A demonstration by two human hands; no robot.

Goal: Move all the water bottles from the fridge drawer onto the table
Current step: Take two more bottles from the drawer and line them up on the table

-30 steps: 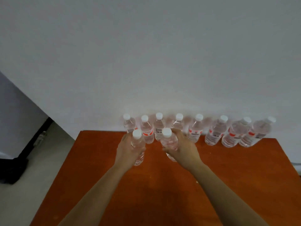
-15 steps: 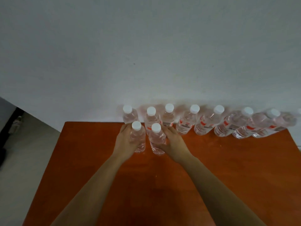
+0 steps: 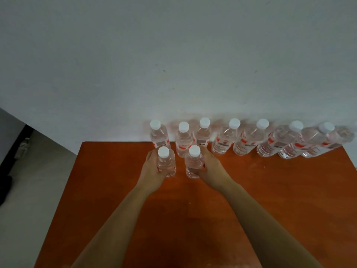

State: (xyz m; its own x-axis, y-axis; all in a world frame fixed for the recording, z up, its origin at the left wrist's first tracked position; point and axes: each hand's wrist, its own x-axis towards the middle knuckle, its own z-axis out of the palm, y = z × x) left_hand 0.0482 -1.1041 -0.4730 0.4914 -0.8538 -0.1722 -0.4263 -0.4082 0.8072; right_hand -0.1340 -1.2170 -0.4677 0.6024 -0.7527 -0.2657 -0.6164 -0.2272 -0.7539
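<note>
I am at the set-down step, with two water bottles in hand in front of the row along the bench's far edge. My left grip is curled round the left bottle and my right grip round the right bottle. Both bottles are clear, white-capped and upright, seemingly resting on the bench. Next I should loosen both grips without knocking the row just behind, then go back to the fridge drawer, which is out of view.

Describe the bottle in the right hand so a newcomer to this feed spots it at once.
Find the orange-brown table against the white wall, with a row of bottles along its far edge. Two more are in front of the row's left end. The front-right bottle of that pair, gripped by the right hand, is yours.
</note>
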